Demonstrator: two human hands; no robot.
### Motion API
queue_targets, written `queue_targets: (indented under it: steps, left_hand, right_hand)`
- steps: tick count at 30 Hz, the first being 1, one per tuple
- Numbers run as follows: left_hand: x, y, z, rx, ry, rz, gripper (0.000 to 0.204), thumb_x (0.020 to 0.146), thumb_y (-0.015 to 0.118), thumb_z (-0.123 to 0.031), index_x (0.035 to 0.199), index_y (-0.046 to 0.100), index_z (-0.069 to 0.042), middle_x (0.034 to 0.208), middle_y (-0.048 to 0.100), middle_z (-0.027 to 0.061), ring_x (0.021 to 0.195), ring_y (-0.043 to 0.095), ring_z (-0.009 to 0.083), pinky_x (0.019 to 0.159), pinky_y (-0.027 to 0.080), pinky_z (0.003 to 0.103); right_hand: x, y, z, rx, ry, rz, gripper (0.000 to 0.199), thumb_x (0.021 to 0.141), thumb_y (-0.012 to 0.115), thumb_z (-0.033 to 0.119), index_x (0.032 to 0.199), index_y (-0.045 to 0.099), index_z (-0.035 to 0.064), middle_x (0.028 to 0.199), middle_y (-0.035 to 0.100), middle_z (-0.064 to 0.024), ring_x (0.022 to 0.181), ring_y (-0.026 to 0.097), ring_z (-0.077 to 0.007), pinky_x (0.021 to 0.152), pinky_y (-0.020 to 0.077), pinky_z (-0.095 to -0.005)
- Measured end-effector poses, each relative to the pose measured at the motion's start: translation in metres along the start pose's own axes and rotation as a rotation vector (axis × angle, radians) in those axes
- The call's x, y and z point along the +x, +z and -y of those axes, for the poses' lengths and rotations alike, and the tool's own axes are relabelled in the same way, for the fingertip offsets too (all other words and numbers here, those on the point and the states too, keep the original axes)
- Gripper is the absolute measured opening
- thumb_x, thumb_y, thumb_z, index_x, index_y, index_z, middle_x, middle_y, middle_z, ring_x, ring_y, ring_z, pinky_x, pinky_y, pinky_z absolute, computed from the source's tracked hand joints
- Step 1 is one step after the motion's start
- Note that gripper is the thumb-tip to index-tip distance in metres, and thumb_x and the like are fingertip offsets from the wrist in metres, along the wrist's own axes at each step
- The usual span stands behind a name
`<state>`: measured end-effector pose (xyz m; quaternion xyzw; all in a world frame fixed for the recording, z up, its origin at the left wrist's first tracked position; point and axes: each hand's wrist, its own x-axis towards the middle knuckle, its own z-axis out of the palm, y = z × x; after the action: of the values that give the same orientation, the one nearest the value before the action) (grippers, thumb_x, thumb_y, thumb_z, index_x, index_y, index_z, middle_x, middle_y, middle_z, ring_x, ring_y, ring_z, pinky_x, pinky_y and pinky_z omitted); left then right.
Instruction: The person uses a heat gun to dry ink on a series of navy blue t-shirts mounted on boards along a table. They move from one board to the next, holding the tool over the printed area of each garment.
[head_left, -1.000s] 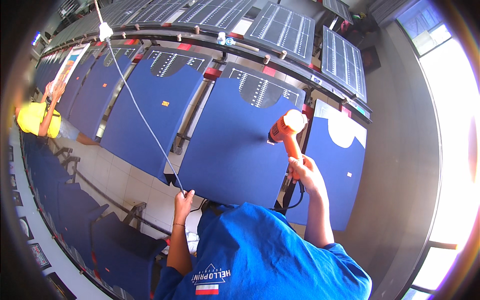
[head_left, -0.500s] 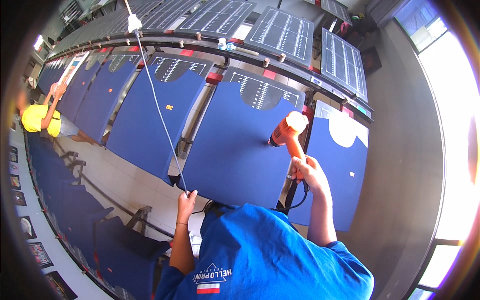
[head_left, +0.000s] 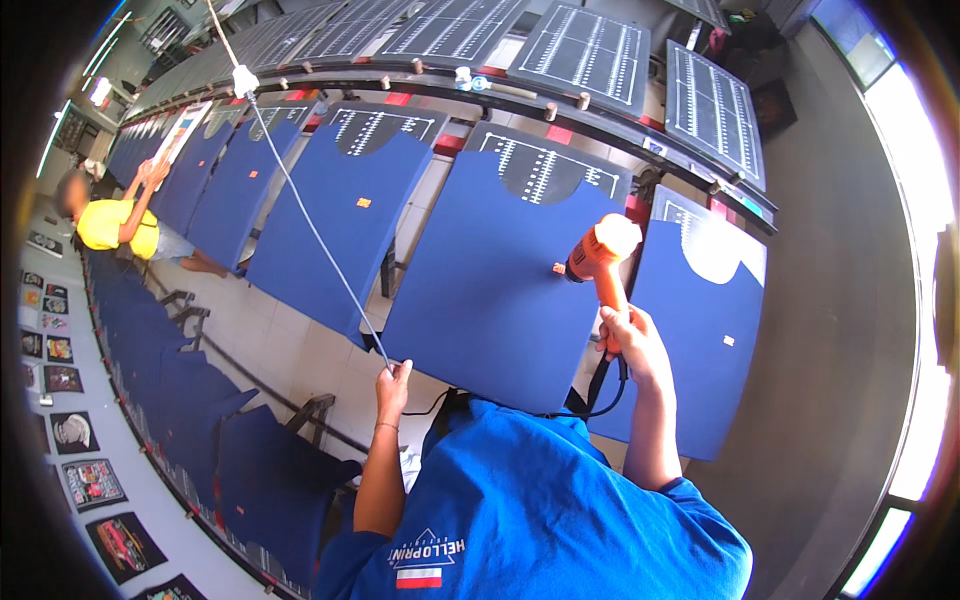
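Observation:
My right hand (head_left: 636,345) is closed round the handle of an orange heat gun (head_left: 606,245). Its dark nozzle points left, close beside a small orange print (head_left: 559,268) on a blue shirt (head_left: 490,290). The shirt lies flat over a black board (head_left: 545,170) with white ruler marks, which shows at the neckline. From the handle a black cord hangs in a loop. My left hand (head_left: 393,385), near the shirt's lower left corner, pinches a grey cable (head_left: 325,245) running up to a white plug connector (head_left: 244,80).
More blue shirts (head_left: 335,230) on boards run off to the left, another (head_left: 690,320) lies to the right. Bare marked boards (head_left: 585,60) stand behind a dark rail (head_left: 520,100). A person in yellow (head_left: 118,225) works at far left. A grey wall (head_left: 830,260) rises at right.
The whole view has shifted a little. The heat gun has moved slightly right over the shirt, so the small orange print now shows beyond its nozzle. My left hand keeps the cable.

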<state>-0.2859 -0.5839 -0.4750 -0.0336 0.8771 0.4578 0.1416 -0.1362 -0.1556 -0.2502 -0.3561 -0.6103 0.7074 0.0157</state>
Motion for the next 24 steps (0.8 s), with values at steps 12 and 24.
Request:
queue_targets:
  steps: [12,24]
  left_hand:
    - [-0.059,-0.078,0.076,0.191,-0.326,-0.26,0.073,0.104,0.024,-0.051,0.071,0.064,0.001,0.08,0.065,0.0226,0.083,0.06,0.0404,0.082,0.044,0.048]
    - [-0.024,-0.15,0.136,0.074,-0.395,-0.331,0.074,0.103,0.027,-0.054,0.073,0.065,0.003,0.08,0.067,0.0235,0.082,0.062,0.0408,0.08,0.045,0.048]
  right_hand:
    - [0.009,0.066,-0.021,0.203,-0.095,0.231,0.035,0.094,0.064,0.029,0.112,0.051,0.0027,0.078,0.059,-0.004,0.068,0.063,-0.0128,0.058,0.0503,-0.0258]
    - [0.013,0.253,-0.012,0.186,-0.064,0.633,0.044,0.095,0.063,0.031,0.123,0.048,0.0007,0.08,0.059,-0.0059,0.07,0.064,-0.0148,0.058,0.0516,-0.0267]
